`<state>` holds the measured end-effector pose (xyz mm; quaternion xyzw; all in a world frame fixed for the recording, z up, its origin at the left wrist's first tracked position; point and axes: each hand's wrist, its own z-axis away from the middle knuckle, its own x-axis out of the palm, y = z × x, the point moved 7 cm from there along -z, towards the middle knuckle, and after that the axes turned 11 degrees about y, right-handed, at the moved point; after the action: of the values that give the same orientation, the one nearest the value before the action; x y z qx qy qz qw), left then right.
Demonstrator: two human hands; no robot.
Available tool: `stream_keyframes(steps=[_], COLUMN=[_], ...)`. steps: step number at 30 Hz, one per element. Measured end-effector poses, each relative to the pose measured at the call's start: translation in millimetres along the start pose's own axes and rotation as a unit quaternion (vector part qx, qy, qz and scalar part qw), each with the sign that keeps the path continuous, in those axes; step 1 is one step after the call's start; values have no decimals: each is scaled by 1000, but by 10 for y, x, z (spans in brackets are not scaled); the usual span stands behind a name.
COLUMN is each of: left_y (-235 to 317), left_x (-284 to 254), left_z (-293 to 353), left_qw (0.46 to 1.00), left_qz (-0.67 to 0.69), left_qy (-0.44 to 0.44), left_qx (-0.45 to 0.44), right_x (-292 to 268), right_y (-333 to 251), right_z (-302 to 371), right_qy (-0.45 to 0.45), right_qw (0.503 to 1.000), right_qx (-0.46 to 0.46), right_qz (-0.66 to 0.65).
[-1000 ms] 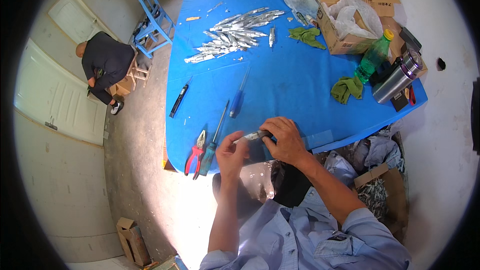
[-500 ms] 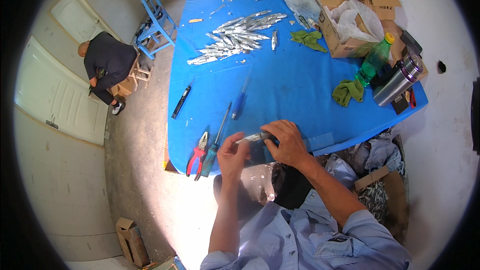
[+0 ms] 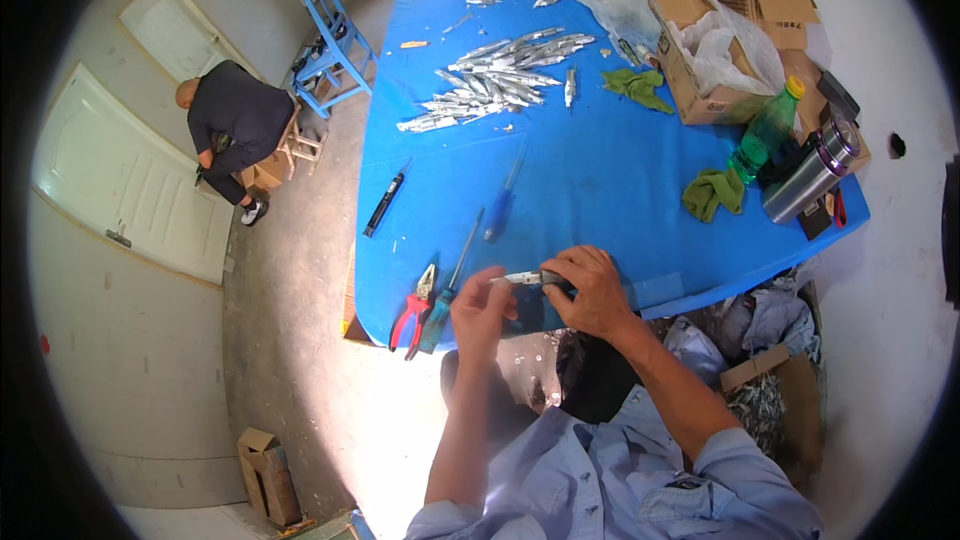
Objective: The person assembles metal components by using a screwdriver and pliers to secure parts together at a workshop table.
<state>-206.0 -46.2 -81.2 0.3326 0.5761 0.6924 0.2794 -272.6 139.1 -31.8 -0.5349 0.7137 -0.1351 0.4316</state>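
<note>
My right hand is closed around the dark end of a slender silver pen-shaped piece. It lies crosswise above the table's near edge. My left hand, slightly blurred, pinches the piece's left end with thumb and fingers. Left of that hand are red-handled pliers and a long screwdriver with a teal handle. Beyond them lie a blue-handled screwdriver and a black pen-shaped tool. Farther back is a heap of similar silver pieces, with a single piece beside it.
The blue-covered table also carries green cloths, a green bottle, a steel flask and an open cardboard box. Below its right edge is a box of silver scraps. A person sits at the left.
The whole view has shifted, so the table appears farther right and slightly lower. My left hand has shifted a little toward the silver piece's end; my right hand keeps its grip.
</note>
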Motion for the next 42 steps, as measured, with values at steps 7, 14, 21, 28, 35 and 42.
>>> stream_keyframes(steps=[7,14,21,28,35,42], left_y=[-7,-16,-40,-32,-21,-4], left_x=[8,-13,-8,12,26,25], left_z=[0,3,0,6,11,20], left_qw=[1000,1000,1000,1000,1000,1000], left_qz=[15,13,14,22,26,22], left_qy=[0,-4,-8,-6,-10,-8], left_qx=[3,13,14,6,6,6], right_x=[-15,-15,-22,-18,-20,-25], right_y=[5,-28,-30,-26,-20,-37], right_z=[-14,-30,-34,-40,-31,-38], right_qy=[10,11,12,11,15,15], right_qw=[1000,1000,1000,1000,1000,1000], right_qx=[8,8,6,3,0,1], right_qz=[-6,-15,-13,-11,-9,-9])
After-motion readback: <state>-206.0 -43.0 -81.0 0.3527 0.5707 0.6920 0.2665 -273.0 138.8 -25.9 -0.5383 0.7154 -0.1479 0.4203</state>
